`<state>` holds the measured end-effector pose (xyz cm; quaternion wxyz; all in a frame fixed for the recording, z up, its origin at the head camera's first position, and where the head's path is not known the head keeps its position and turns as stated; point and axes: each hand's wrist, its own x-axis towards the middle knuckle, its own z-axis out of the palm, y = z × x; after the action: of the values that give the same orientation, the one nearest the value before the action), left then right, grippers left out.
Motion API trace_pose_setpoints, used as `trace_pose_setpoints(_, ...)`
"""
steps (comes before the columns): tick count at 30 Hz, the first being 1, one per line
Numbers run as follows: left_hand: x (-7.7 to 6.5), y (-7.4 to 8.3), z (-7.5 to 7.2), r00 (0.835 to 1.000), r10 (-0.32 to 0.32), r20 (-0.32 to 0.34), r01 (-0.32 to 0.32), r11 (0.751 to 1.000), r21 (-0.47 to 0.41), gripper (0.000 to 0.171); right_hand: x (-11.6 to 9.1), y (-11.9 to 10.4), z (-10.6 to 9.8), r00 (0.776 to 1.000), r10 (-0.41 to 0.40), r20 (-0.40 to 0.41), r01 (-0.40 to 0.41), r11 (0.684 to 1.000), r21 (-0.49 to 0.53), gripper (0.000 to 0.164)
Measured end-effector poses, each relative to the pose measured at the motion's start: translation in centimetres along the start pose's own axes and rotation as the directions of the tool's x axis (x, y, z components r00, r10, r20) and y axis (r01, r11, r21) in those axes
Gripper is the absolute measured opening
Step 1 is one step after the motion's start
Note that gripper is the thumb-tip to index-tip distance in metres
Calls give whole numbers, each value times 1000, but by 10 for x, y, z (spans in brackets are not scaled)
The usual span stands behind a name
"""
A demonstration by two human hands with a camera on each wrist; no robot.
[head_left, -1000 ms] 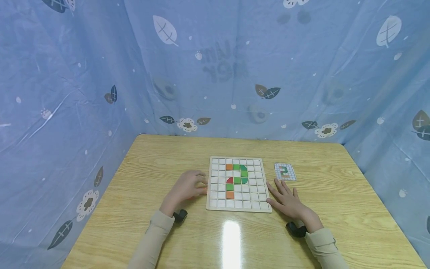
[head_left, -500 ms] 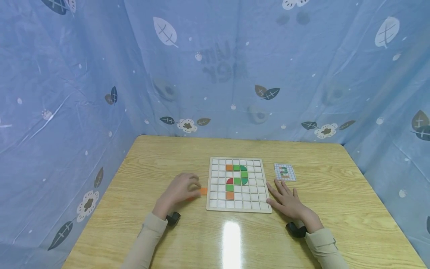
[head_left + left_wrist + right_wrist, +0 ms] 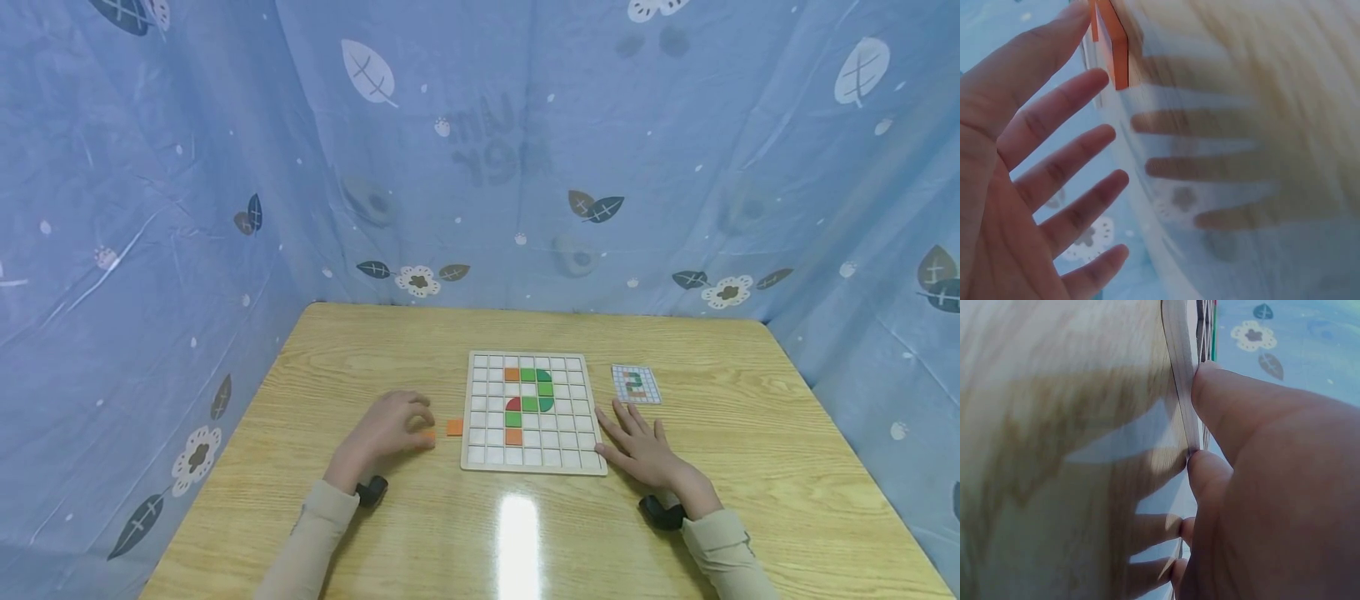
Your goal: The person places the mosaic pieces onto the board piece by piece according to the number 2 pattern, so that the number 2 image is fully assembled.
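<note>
In the head view my left hand (image 3: 384, 433) hovers at the table left of the square grid board (image 3: 487, 457), fingers spread and slightly bent. An orange tile (image 3: 1121, 59) lies near its thumb and index fingertip in the left wrist view, apart from the palm; the thumb partly covers it in the head view. Another orange square tile (image 3: 454, 427) lies flat by the board's left edge. My right hand (image 3: 645, 450) rests at the board's right side, its fingers extended and fingertips touching the wooden edge (image 3: 1182, 375). Green, orange and red tiles (image 3: 529, 403) form a curved figure on the board.
A small pattern card (image 3: 636, 384) showing a coloured figure on a grid lies right of the board, just beyond my right fingertips. The wooden table (image 3: 375, 350) meets a blue patterned curtain (image 3: 480, 208) at the back and sides.
My left hand has drawn away leftward from the board, uncovering the orange tile at its left edge. The right hand and board have stayed in place.
</note>
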<state>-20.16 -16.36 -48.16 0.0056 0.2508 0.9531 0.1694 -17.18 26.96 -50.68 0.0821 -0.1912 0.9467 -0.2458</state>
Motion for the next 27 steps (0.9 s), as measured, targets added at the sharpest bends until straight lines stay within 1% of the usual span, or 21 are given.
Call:
trace_pose_setpoints(4,-4,-2,-1,1000,-21,19,21,1000,17,35,0,0,0,1000,-3,2,3,1000,1,63)
trace_pose_setpoints(8,-5,-5,-1,1000,-17,25,16,999,31,35,0,3,1,1000,-14,-8,14,1000,16,63)
trace_pose_setpoints(11,-7,-6,-3,1000,-15,26,15,1000,21,33,2,10,4,1000,-17,-4,17,1000,22,64)
trace_pose_setpoints(14,-9,-7,-5,999,-30,33,29,1000,6,32,3,15,7,1000,-18,3,18,1000,14,64)
trace_pose_setpoints(20,-11,-9,-5,998,-53,35,52,999,8,24,3,13,6,999,-35,-10,35,999,20,64)
trace_pose_setpoints(27,-11,-9,-5,998,-59,29,59,998,3,18,4,14,6,1000,2,17,-2,1000,8,65)
